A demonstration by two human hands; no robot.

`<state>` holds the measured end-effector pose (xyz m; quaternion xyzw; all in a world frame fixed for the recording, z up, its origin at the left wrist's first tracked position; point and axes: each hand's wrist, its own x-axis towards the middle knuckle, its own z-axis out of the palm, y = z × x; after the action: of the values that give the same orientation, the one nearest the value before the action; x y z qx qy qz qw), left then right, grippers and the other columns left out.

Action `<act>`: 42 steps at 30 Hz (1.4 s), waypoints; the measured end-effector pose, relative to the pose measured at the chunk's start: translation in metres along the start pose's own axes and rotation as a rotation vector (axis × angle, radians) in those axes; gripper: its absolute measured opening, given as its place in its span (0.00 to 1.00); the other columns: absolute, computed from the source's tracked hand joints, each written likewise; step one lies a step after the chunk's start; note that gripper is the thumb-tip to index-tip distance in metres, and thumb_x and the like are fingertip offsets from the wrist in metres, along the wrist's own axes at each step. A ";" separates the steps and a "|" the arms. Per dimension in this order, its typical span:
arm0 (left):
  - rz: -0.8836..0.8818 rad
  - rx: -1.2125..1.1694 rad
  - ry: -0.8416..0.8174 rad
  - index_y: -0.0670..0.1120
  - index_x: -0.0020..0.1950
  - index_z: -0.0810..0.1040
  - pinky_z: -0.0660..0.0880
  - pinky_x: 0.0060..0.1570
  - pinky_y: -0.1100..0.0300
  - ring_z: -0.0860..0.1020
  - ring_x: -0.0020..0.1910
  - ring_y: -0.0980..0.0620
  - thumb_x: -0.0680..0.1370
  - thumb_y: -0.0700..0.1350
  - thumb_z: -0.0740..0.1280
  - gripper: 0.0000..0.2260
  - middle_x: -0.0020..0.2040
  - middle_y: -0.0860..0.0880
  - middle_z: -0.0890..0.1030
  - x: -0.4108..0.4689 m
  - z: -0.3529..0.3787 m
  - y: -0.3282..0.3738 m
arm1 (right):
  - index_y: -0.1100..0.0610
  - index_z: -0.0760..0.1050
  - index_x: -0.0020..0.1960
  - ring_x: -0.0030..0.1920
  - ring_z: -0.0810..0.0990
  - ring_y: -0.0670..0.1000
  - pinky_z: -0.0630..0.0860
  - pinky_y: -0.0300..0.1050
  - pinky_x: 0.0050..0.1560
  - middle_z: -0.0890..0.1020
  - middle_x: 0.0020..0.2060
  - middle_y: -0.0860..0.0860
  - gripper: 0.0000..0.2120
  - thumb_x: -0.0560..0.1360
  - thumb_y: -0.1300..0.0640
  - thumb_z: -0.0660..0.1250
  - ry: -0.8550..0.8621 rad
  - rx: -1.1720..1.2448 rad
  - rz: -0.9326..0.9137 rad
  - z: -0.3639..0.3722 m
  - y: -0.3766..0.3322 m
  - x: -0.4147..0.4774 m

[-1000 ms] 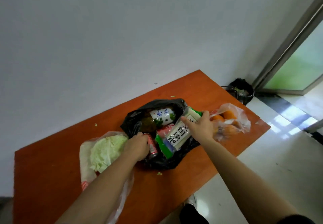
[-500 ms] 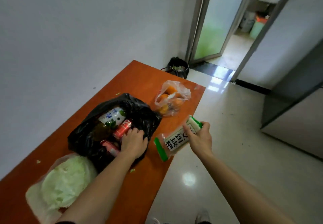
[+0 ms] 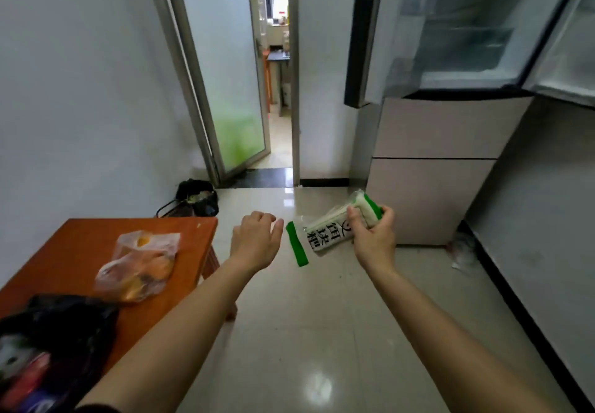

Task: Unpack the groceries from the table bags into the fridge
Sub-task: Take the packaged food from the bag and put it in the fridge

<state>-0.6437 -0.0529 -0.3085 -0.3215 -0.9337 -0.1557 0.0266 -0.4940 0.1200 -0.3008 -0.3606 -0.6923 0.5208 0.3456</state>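
Right hand grips white packet; left hand loose, empty (over glossy floor); fridge doors open; orange table left.

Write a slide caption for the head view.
Right hand holds a green-white packet near the open fridge; left hand empty.

1. Table: was orange-brown wood.
2. Clear bag, on the table: see-through film showed orange fruit.
3. Black bag, at the table's near end: was glossy black, with blurred red and white inside.
4. Packet, right of the table: was white with green bands and black characters.
5. Fridge, far right of the table: had pale beige drawers and dark door edges.
6. Floor: was shiny cream tile.
7. Door, beyond the table: was frosted glass, tinted green low down, in a grey frame.
8. Bin, beyond the table: was black.
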 end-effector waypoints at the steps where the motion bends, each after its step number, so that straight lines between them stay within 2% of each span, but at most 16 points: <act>1: 0.040 0.007 -0.002 0.48 0.66 0.76 0.70 0.60 0.49 0.73 0.63 0.45 0.84 0.57 0.52 0.21 0.66 0.46 0.76 0.012 0.003 0.036 | 0.52 0.65 0.61 0.42 0.78 0.42 0.74 0.37 0.37 0.78 0.47 0.47 0.21 0.77 0.44 0.69 0.036 0.027 -0.005 -0.028 0.000 0.017; 5: 0.227 0.012 0.012 0.48 0.65 0.76 0.71 0.59 0.49 0.74 0.61 0.45 0.84 0.57 0.51 0.20 0.63 0.46 0.77 0.055 0.012 0.163 | 0.53 0.64 0.61 0.43 0.80 0.48 0.79 0.41 0.40 0.78 0.46 0.47 0.22 0.77 0.43 0.69 0.197 0.091 -0.022 -0.120 0.004 0.087; 8: 0.328 0.019 0.014 0.48 0.66 0.75 0.75 0.58 0.48 0.76 0.58 0.47 0.83 0.59 0.50 0.22 0.61 0.47 0.78 0.090 0.018 0.223 | 0.53 0.64 0.59 0.41 0.79 0.48 0.76 0.34 0.38 0.78 0.44 0.47 0.21 0.77 0.44 0.69 0.296 0.124 -0.030 -0.161 0.001 0.129; 12: 0.398 -0.083 -0.057 0.48 0.75 0.65 0.75 0.59 0.44 0.75 0.60 0.45 0.83 0.62 0.49 0.27 0.65 0.45 0.77 0.163 0.025 0.308 | 0.52 0.64 0.57 0.44 0.80 0.51 0.82 0.54 0.47 0.77 0.43 0.43 0.19 0.77 0.45 0.70 0.392 0.187 -0.072 -0.209 -0.004 0.211; 14: 0.437 -0.182 -0.060 0.49 0.75 0.64 0.76 0.58 0.44 0.76 0.60 0.45 0.82 0.64 0.48 0.29 0.65 0.46 0.77 0.206 0.033 0.343 | 0.51 0.65 0.57 0.45 0.81 0.51 0.82 0.60 0.49 0.77 0.44 0.43 0.19 0.76 0.44 0.71 0.422 0.222 -0.100 -0.222 -0.006 0.255; 16: 0.479 -0.263 -0.035 0.51 0.74 0.65 0.75 0.58 0.44 0.77 0.60 0.45 0.80 0.68 0.45 0.31 0.65 0.46 0.78 0.252 0.043 0.374 | 0.51 0.65 0.57 0.45 0.81 0.49 0.82 0.59 0.49 0.77 0.45 0.43 0.18 0.77 0.45 0.70 0.442 0.232 -0.126 -0.230 -0.008 0.300; 20: 0.508 -0.344 -0.012 0.53 0.68 0.68 0.76 0.56 0.43 0.77 0.57 0.46 0.79 0.70 0.44 0.30 0.60 0.49 0.79 0.352 0.071 0.425 | 0.51 0.64 0.58 0.45 0.82 0.49 0.84 0.51 0.44 0.78 0.47 0.46 0.17 0.78 0.46 0.69 0.463 0.233 -0.191 -0.234 -0.011 0.396; 22: 0.510 -0.357 -0.032 0.52 0.69 0.67 0.75 0.57 0.42 0.76 0.59 0.46 0.79 0.70 0.44 0.30 0.62 0.48 0.78 0.400 0.074 0.448 | 0.50 0.65 0.58 0.46 0.83 0.50 0.84 0.54 0.45 0.79 0.47 0.46 0.17 0.78 0.46 0.69 0.470 0.220 -0.193 -0.234 -0.017 0.451; 25: 0.555 -0.303 -0.047 0.49 0.71 0.67 0.73 0.60 0.43 0.74 0.63 0.43 0.81 0.66 0.46 0.29 0.63 0.45 0.77 0.472 0.062 0.483 | 0.50 0.65 0.58 0.46 0.83 0.51 0.83 0.57 0.47 0.80 0.47 0.46 0.18 0.77 0.45 0.70 0.490 0.184 -0.221 -0.242 -0.038 0.531; 27: 0.610 -0.279 -0.022 0.48 0.72 0.67 0.72 0.62 0.45 0.73 0.65 0.43 0.82 0.64 0.47 0.28 0.65 0.44 0.76 0.518 0.049 0.509 | 0.51 0.65 0.60 0.47 0.83 0.50 0.83 0.48 0.44 0.79 0.47 0.46 0.18 0.78 0.46 0.69 0.497 0.197 -0.255 -0.250 -0.058 0.577; 29: 0.656 -0.267 0.005 0.46 0.77 0.62 0.67 0.69 0.45 0.68 0.72 0.43 0.83 0.62 0.48 0.29 0.73 0.43 0.70 0.557 0.034 0.537 | 0.52 0.64 0.61 0.46 0.83 0.48 0.82 0.44 0.41 0.79 0.49 0.47 0.18 0.79 0.46 0.68 0.523 0.237 -0.274 -0.260 -0.076 0.619; 32: 0.716 -0.164 0.100 0.47 0.79 0.58 0.65 0.70 0.45 0.65 0.74 0.43 0.83 0.62 0.49 0.29 0.76 0.44 0.66 0.608 0.017 0.576 | 0.51 0.66 0.63 0.47 0.84 0.48 0.84 0.50 0.45 0.81 0.52 0.50 0.19 0.78 0.43 0.67 0.599 0.246 -0.343 -0.274 -0.096 0.682; 35: 0.754 -0.080 0.208 0.47 0.80 0.56 0.63 0.72 0.44 0.63 0.75 0.44 0.83 0.62 0.49 0.29 0.77 0.45 0.65 0.663 0.004 0.610 | 0.46 0.68 0.60 0.48 0.84 0.47 0.83 0.55 0.48 0.81 0.49 0.46 0.15 0.78 0.42 0.66 0.608 0.253 -0.427 -0.288 -0.115 0.745; 39: 0.743 0.083 0.353 0.48 0.80 0.55 0.58 0.74 0.40 0.58 0.78 0.45 0.83 0.63 0.48 0.30 0.79 0.44 0.61 0.740 -0.013 0.652 | 0.47 0.67 0.60 0.48 0.84 0.46 0.84 0.54 0.48 0.81 0.50 0.45 0.14 0.79 0.44 0.66 0.576 0.344 -0.548 -0.301 -0.144 0.835; 42: 0.680 0.165 0.442 0.47 0.80 0.56 0.56 0.75 0.40 0.55 0.79 0.44 0.82 0.63 0.48 0.30 0.80 0.43 0.58 0.799 -0.033 0.684 | 0.47 0.66 0.60 0.48 0.83 0.44 0.84 0.53 0.47 0.79 0.51 0.45 0.13 0.80 0.45 0.66 0.591 0.369 -0.706 -0.309 -0.170 0.905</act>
<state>-0.8618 0.9192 0.0299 -0.5671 -0.7555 -0.1282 0.3021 -0.7071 1.0101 0.0245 -0.1695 -0.5408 0.3612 0.7405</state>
